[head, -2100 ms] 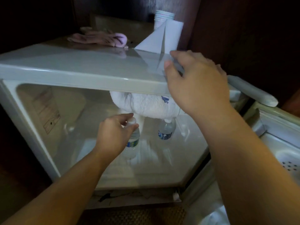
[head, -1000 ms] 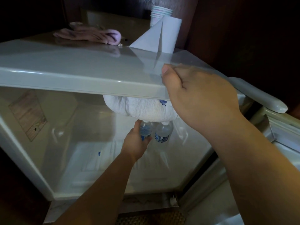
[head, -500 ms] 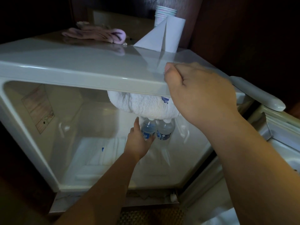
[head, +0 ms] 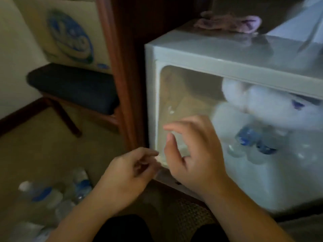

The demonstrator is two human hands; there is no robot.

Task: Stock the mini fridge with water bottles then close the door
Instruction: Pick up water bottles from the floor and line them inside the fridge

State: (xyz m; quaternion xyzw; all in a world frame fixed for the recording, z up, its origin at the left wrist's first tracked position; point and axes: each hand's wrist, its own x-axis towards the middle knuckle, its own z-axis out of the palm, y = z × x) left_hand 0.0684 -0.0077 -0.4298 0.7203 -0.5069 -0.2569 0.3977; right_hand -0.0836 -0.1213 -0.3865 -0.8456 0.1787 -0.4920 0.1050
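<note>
Down at the lower left, loose water bottles (head: 52, 196) lie on their sides on the carpet, just below and left of the left hand (head: 127, 173), which hangs nearer them, fingers loosely curled and holding nothing. Beside it the right hand (head: 190, 151) is spread and empty before the mini fridge (head: 218, 67) opening. Deeper in, two stocked bottles (head: 253, 142) sit under a frosty white lump, all blurred, and the door is out of view to the right.
</note>
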